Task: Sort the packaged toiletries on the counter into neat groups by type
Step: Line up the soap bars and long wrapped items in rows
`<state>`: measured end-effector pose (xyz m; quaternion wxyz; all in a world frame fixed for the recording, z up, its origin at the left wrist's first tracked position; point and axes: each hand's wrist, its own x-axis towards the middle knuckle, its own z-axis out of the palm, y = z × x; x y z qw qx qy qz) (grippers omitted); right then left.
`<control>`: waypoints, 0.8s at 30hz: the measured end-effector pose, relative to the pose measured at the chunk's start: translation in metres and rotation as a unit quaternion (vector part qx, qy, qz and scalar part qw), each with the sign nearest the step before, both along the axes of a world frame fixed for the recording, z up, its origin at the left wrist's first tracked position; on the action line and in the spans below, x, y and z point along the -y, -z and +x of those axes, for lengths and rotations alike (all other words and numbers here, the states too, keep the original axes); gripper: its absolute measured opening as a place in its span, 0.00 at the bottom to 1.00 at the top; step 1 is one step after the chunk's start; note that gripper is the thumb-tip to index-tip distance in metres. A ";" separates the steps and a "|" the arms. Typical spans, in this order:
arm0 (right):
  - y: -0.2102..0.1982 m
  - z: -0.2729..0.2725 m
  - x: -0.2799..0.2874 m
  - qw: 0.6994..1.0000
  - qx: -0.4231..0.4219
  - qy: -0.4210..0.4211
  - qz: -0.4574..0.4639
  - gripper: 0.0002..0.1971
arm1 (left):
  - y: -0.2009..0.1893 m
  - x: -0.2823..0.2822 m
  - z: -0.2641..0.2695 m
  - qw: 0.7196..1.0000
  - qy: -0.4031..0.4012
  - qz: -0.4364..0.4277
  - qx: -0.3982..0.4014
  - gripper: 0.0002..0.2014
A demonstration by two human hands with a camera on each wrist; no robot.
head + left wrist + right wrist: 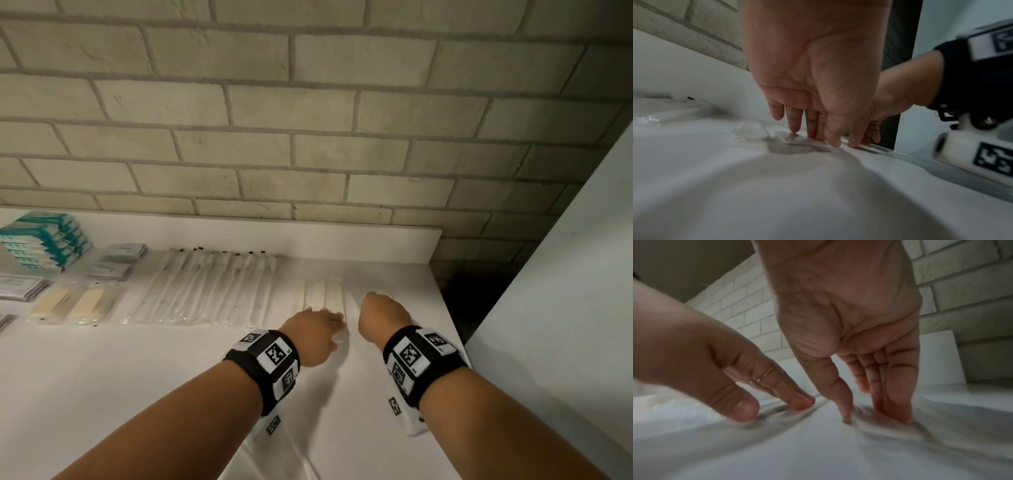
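Head view: both hands work at the right end of the worktop (171,370), just right of the toothbrush row (205,291). The left hand (313,337) and right hand (383,317) press flat on clear packets (325,294).

Left wrist view: straight fingers (795,123) touch one packet; the grip is open.

Right wrist view: the right grip is also open, fingertips (900,410) down. Best to slide gently, edges parallel to the row.

From the head view the fingers of both hands are hidden behind their backs. The clear packets (323,296) under them are too pale to tell apart or count. At the left edge, the grey sachets (20,287) are cut off, their print unreadable.
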<state>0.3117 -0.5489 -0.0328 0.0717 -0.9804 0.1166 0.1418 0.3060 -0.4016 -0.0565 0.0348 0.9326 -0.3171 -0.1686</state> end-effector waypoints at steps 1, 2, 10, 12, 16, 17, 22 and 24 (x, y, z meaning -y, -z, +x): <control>-0.002 0.004 0.000 1.000 0.009 0.016 0.020 0.15 | 0.000 0.000 0.000 1.000 -0.001 0.001 0.000 0.26; -0.005 0.010 0.001 0.999 0.015 0.027 0.033 0.15 | 0.000 0.000 0.001 1.000 0.000 0.005 0.001 0.27; -0.003 0.020 0.020 0.998 -0.021 -0.057 0.003 0.09 | 0.003 0.000 0.004 1.000 -0.002 0.002 0.010 0.26; 0.003 0.013 0.020 0.993 -0.010 -0.108 -0.038 0.18 | -0.002 0.001 0.002 1.000 -0.009 -0.005 0.021 0.25; 0.006 0.008 0.019 0.991 0.006 -0.125 -0.038 0.16 | -0.009 0.004 0.000 0.999 -0.009 0.006 0.033 0.25; 0.004 0.010 0.024 0.994 0.018 -0.109 -0.014 0.15 | -0.009 0.004 0.001 0.999 -0.007 0.009 0.030 0.25; -0.019 0.011 0.075 0.995 0.030 -0.082 0.045 0.20 | -0.005 0.008 0.001 0.999 -0.010 0.006 0.030 0.29; -0.020 0.003 0.088 0.993 -0.034 -0.116 0.016 0.26 | -0.005 0.017 -0.001 1.000 -0.003 0.009 0.030 0.31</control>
